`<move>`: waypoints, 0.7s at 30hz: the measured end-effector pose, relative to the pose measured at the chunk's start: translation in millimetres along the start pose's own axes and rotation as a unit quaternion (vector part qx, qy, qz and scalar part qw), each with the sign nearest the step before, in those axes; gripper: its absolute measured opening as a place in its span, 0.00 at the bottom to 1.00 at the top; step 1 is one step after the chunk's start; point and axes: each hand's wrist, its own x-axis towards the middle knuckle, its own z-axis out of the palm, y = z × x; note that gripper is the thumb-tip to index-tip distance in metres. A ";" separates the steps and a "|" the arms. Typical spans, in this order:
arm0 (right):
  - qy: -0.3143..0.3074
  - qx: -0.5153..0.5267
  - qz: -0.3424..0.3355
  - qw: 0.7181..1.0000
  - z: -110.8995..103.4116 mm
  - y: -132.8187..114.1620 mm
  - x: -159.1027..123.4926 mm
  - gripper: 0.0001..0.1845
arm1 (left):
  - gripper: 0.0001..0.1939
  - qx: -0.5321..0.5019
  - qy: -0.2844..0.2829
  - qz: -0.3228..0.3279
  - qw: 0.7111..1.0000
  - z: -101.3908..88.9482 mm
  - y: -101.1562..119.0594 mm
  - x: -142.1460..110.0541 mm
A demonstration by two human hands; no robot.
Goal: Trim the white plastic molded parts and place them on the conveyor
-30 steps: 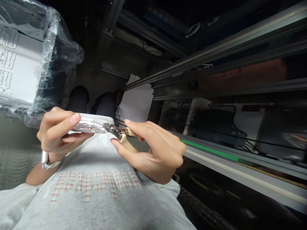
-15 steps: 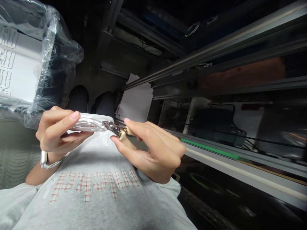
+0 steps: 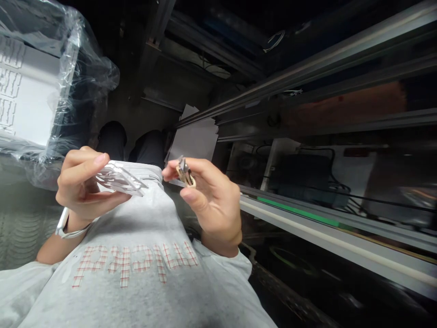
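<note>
Between the thumb and fingers of my left hand [image 3: 82, 184] is a stack of thin white plastic frames [image 3: 121, 177], tilted, its free end pointing right. My right hand [image 3: 213, 200] grips a pair of nippers [image 3: 186, 172] with metal jaws and cream handles. The jaws point up and stand apart from the white frames, with a gap between the two hands. My fingers and palm hide most of the handles.
At the upper left stands a bin lined with clear plastic [image 3: 73, 59], holding rows of thin white pieces [image 3: 8, 82] on white sheets. White sheets [image 3: 194, 136] lie low beyond my knees. Metal rails [image 3: 307, 218], one with a green strip, run along the right.
The nippers have come away from the white frames and turned jaws-up as my right hand rotated. My left hand has tilted the frames so their right end dips.
</note>
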 end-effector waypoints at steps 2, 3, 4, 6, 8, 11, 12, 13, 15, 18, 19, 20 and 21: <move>-0.006 0.026 0.016 1.000 3.1 3.9 2.6 0.17 | 0.38 -0.060 0.005 -0.009 0.998 3.3 -0.9 1.0; -0.007 0.037 0.018 0.999 5.3 6.0 3.9 0.16 | 0.38 -0.094 0.001 -0.029 0.995 4.7 -0.1 1.1; -0.010 0.046 0.018 0.999 8.0 7.9 5.1 0.16 | 0.38 -0.130 -0.008 -0.061 0.990 5.8 1.7 0.9; -0.016 0.064 0.017 0.998 14.6 10.6 7.3 0.13 | 0.35 -0.209 -0.038 -0.148 0.966 7.0 7.2 0.0; -0.017 0.078 0.024 0.997 23.1 11.1 9.6 0.14 | 0.32 -0.278 -0.065 -0.217 0.933 7.6 13.8 -0.8; 0.002 0.086 0.035 0.996 35.5 11.9 16.0 0.23 | 0.30 -0.344 -0.096 -0.264 0.896 9.0 21.4 -0.6; 0.013 0.077 0.033 0.996 37.8 14.2 19.7 0.24 | 0.29 -0.359 -0.104 -0.271 0.887 9.6 22.5 -0.4; 0.033 0.056 0.027 0.998 38.4 18.2 24.3 0.23 | 0.29 -0.370 -0.112 -0.275 0.880 10.0 22.8 -0.5; 0.122 -0.011 -0.006 0.992 33.1 31.4 35.7 0.19 | 0.30 -0.376 -0.117 -0.279 0.876 10.0 20.6 -1.5; 0.303 -0.086 -0.079 0.946 14.3 53.9 50.0 0.13 | 0.31 -0.357 -0.085 -0.284 0.886 8.0 13.1 -3.6; 0.300 -0.073 -0.083 0.947 8.6 58.0 51.3 0.12 | 0.31 -0.342 -0.071 -0.281 0.894 7.3 10.7 -3.7; 0.270 -0.040 -0.082 0.959 4.9 59.1 50.2 0.12 | 0.32 -0.321 -0.063 -0.273 0.905 6.9 8.7 -3.4; 0.222 0.006 -0.076 0.972 3.8 57.0 46.8 0.12 | 0.32 -0.294 -0.061 -0.264 0.917 6.7 7.4 -2.6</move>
